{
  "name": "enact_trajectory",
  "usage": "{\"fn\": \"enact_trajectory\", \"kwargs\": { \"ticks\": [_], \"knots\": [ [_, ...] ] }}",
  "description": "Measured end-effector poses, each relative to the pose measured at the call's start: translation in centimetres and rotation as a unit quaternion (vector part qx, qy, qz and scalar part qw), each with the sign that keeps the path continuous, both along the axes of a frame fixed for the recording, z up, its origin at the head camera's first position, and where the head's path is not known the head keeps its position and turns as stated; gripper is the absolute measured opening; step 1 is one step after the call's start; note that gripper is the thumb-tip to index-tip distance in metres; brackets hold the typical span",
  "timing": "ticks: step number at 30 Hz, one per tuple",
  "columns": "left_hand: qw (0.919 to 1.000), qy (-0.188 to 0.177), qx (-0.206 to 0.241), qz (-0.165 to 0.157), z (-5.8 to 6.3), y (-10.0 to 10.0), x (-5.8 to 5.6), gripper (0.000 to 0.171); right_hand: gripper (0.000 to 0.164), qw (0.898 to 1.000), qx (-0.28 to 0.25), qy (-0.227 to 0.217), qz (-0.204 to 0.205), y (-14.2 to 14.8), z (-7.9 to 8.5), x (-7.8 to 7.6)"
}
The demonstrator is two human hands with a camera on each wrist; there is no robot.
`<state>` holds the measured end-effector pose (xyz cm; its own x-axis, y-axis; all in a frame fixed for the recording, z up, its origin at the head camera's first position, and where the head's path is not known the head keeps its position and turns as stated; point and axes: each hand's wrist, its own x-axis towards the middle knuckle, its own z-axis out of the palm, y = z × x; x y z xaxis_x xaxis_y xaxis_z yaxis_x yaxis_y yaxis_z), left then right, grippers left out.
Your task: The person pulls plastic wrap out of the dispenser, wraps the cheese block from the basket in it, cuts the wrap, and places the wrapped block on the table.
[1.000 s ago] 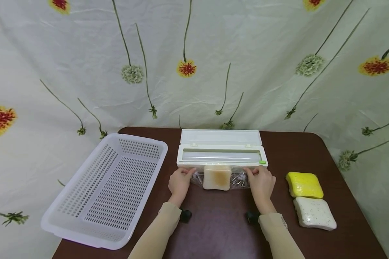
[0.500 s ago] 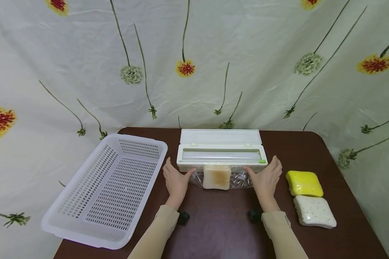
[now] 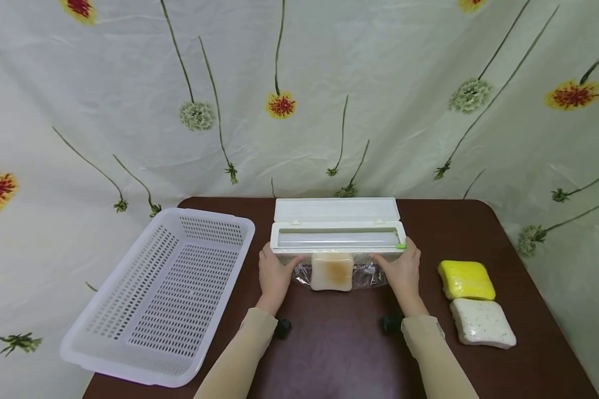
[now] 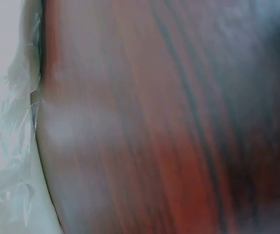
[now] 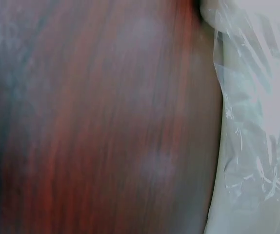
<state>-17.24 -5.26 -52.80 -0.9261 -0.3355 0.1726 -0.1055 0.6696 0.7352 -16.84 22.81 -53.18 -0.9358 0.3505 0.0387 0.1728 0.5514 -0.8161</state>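
Note:
A white cling film dispenser [image 3: 337,225] lies with its lid swung back, showing a film roll [image 3: 339,239] inside. Clear cling film [image 3: 365,275] hangs out over its front edge, and a slice of bread [image 3: 331,272], browned on one patch, sits there against the film. My left hand [image 3: 274,275] grips the dispenser's left end, thumb toward the front. At the other end my right hand [image 3: 402,274] holds it the same way, near a green cutter slider [image 3: 401,246]. Both wrist views show crinkled film [image 4: 13,146] at the edge; neither shows fingers clearly.
To the left stands a white perforated plastic basket [image 3: 229,296]. On the right lie a yellow wrapped slice [image 3: 467,280] and a speckled white wrapped slice [image 3: 482,322]. The dark wooden table [image 3: 329,354] ends at a flowered cloth [image 3: 379,83] behind.
Both hands let go of the film, spread their fingers wide, then closed in on the two ends of the dispenser. The bread and the dispenser stayed in place.

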Motion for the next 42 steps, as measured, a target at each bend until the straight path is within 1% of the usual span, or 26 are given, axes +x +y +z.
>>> {"fn": "enact_trajectory", "kwargs": {
  "ticks": [2,5,8,9,11,14,17,20,22,25,27,29,31,33,35,38,42],
  "knots": [
    [0.9999,-0.009,-0.004,-0.007,0.0,-0.1,-0.1,0.092,0.106,1.000,0.002,-0.003,0.001,0.2,0.0,-0.2],
    [0.9992,-0.036,-0.009,-0.017,0.4,-0.2,-0.1,0.099,0.107,1.000,0.011,-0.011,0.008,0.6,-0.1,-0.4],
    [0.9986,-0.044,-0.013,-0.027,1.4,0.0,0.0,0.106,0.108,1.000,0.018,-0.015,0.019,0.9,-0.1,-0.5],
    [0.9986,-0.040,-0.014,-0.032,1.9,0.2,0.1,0.106,0.108,0.999,0.020,-0.015,0.021,0.9,-0.1,-0.5],
    [0.9983,-0.022,-0.023,-0.048,2.9,0.6,0.0,0.101,0.108,0.999,0.020,-0.013,0.025,1.1,-0.1,-0.6],
    [0.9966,0.012,-0.034,-0.074,4.5,1.7,0.1,0.083,0.108,0.999,0.021,-0.010,0.027,1.3,0.0,-0.7],
    [0.9918,0.053,-0.060,-0.100,5.7,2.9,0.1,0.065,0.107,0.999,0.020,-0.012,0.029,1.5,0.1,-0.8],
    [0.9827,0.082,-0.091,-0.139,6.6,4.3,0.0,0.054,0.107,0.999,0.016,-0.012,0.029,1.5,0.1,-0.8],
    [0.9756,0.085,-0.103,-0.174,7.0,5.4,-0.1,0.050,0.106,0.999,0.013,-0.011,0.029,1.5,0.1,-0.8],
    [0.9638,0.067,-0.114,-0.231,7.4,7.2,-0.3,0.045,0.107,0.999,0.010,-0.014,0.029,1.4,0.0,-0.7],
    [0.9543,0.050,-0.121,-0.268,7.6,8.4,-0.5,0.042,0.107,0.999,0.011,-0.015,0.030,1.4,0.0,-0.8],
    [0.9436,0.031,-0.130,-0.303,7.5,9.7,-0.8,0.040,0.108,0.999,0.013,-0.016,0.030,1.4,-0.1,-0.8],
    [0.9337,0.019,-0.129,-0.333,7.3,11.0,-1.2,0.038,0.108,0.999,0.012,-0.017,0.030,1.5,-0.2,-0.8],
    [0.9261,0.005,-0.126,-0.356,7.1,12.0,-1.6,0.037,0.108,0.999,0.007,-0.017,0.027,1.6,-0.4,-0.8],
    [0.9219,-0.004,-0.117,-0.369,6.8,12.9,-1.9,0.035,0.107,1.000,0.000,-0.014,0.024,1.6,-0.5,-0.8],
    [0.9174,-0.009,-0.119,-0.379,6.4,14.0,-2.2,0.033,0.103,1.000,0.004,-0.008,0.023,1.8,-0.8,-0.9],
    [0.9094,-0.004,-0.143,-0.391,6.1,15.2,-2.6,0.030,0.096,1.000,0.018,0.003,0.023,2.1,-1.2,-1.1]
  ]
}}
